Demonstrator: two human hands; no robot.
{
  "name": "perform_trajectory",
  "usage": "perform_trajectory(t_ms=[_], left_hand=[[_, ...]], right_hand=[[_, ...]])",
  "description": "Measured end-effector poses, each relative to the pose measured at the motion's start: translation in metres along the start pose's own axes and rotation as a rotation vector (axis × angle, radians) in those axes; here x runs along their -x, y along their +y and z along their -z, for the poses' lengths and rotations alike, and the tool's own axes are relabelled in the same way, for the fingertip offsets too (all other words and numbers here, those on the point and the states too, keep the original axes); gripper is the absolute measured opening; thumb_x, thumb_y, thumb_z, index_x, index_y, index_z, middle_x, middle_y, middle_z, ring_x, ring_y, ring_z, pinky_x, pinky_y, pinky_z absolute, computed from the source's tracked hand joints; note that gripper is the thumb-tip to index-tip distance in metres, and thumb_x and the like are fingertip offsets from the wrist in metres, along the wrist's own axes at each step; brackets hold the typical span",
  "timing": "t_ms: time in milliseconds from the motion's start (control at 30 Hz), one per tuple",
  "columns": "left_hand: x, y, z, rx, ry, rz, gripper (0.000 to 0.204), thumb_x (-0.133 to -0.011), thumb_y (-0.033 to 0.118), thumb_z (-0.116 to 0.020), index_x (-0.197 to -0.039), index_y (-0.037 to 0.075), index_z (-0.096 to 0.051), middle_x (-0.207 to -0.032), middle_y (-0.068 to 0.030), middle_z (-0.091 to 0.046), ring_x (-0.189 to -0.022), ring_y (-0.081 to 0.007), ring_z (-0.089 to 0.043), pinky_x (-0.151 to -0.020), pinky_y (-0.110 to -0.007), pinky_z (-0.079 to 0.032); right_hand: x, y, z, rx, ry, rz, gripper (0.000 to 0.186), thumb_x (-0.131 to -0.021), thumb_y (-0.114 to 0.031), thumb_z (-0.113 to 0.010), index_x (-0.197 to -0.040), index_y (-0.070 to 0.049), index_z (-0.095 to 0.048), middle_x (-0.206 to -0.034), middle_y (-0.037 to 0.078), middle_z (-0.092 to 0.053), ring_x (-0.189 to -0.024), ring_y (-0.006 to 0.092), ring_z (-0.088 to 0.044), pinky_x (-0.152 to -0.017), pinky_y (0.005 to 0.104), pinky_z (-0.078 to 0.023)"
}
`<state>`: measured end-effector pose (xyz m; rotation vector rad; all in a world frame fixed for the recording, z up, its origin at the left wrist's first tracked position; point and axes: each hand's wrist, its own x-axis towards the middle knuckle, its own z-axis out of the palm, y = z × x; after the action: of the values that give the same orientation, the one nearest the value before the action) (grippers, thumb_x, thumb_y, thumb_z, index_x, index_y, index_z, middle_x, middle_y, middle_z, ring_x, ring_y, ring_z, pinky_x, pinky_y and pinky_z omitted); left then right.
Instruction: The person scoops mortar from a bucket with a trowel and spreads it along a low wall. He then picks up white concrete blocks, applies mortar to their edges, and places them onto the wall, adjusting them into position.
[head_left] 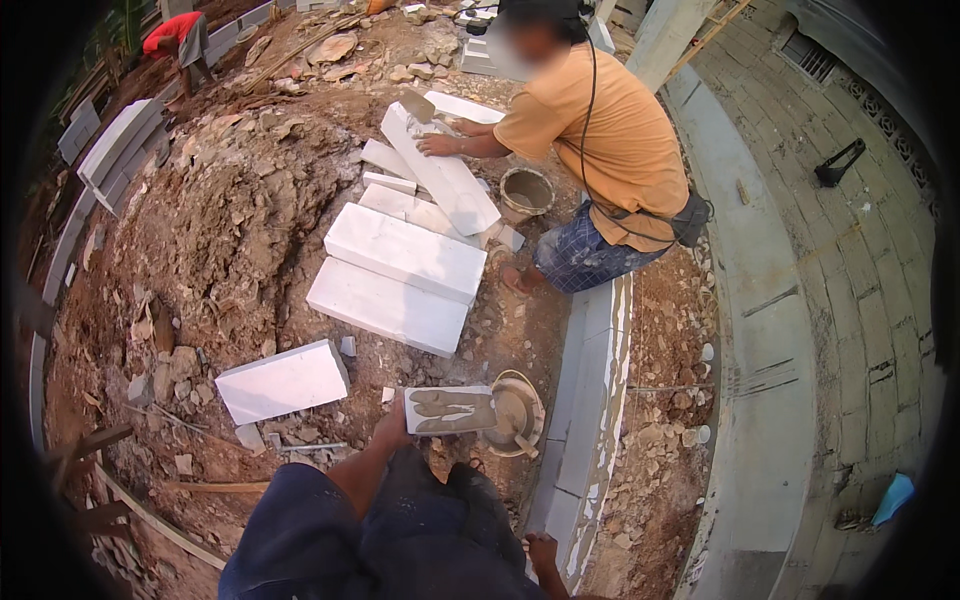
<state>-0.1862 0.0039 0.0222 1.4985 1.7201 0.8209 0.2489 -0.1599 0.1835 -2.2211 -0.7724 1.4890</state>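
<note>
My left hand [392, 426] grips the end of a small white block piece [450, 410] smeared with grey mortar, held level just above the dirt. Right beside it sits a round mortar bucket [515, 410] with a trowel [520, 440] lying in it. My right hand [543, 550] is low at the bottom edge, against the side of the white block wall [592, 400]; its fingers are too small to read. My dark-trousered knees fill the lower middle.
A person in an orange shirt [610, 130] crouches ahead, hands on a long white block [445, 180], with a small bucket [526, 190] beside. Stacked white blocks [400, 270], a loose block [283, 380], a rubble mound [230, 210], another person in red [175, 35], and a paved walkway [840, 250].
</note>
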Motion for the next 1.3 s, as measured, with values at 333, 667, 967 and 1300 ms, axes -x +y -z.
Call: perform_trajectory(t_ms=[333, 667, 967, 1300], left_hand=[[0.005, 0.0, 0.03, -0.115, -0.084, 0.12, 0.133, -0.051, 0.019, -0.091, -0.153, 0.01, -0.006, -0.136, -0.0236, -0.051, -0.116, -0.0412, -0.058, -0.089, -0.048, -0.051], [-0.028, 0.068, 0.037, -0.092, -0.321, 0.177, 0.114, -0.052, 0.014, -0.093, -0.141, 0.002, -0.022, -0.136, -0.0187, -0.049, -0.124, -0.0348, -0.05, -0.105, -0.039, -0.041], [-0.016, 0.076, 0.066, 0.121, -0.378, 0.284, 0.101, -0.063, 0.001, -0.085, -0.141, -0.003, -0.022, -0.136, -0.022, -0.044, -0.12, -0.0327, -0.05, -0.101, -0.04, -0.045], [-0.032, 0.085, 0.091, -0.184, -0.433, 0.213, 0.085, -0.068, 0.007, -0.087, -0.137, -0.01, -0.041, -0.137, -0.0217, -0.051, -0.12, -0.0328, -0.052, -0.106, -0.041, -0.041]], right_hand=[[-0.031, 0.116, 0.018, 0.605, 0.014, 0.38, 0.031, -0.082, -0.025, -0.068, -0.097, 0.002, -0.071, -0.093, 0.023, -0.071, -0.092, 0.0387, -0.069, -0.08, 0.0439, -0.054], [0.032, 0.109, 0.003, 0.253, 0.416, -0.102, 0.03, -0.085, -0.034, -0.066, -0.102, -0.01, -0.073, -0.093, 0.024, -0.071, -0.092, 0.039, -0.069, -0.084, 0.0454, -0.054], [0.131, 0.094, -0.055, -0.128, 0.473, -0.329, 0.036, -0.08, -0.034, -0.063, -0.091, 0.0, -0.07, -0.091, 0.026, -0.069, -0.091, 0.041, -0.067, -0.083, 0.0451, -0.053], [0.184, 0.13, -0.173, -0.174, 0.374, -0.516, 0.035, -0.081, -0.035, -0.061, -0.099, -0.007, -0.072, -0.1, 0.022, -0.069, -0.095, 0.0374, -0.067, -0.085, 0.0458, -0.052]])
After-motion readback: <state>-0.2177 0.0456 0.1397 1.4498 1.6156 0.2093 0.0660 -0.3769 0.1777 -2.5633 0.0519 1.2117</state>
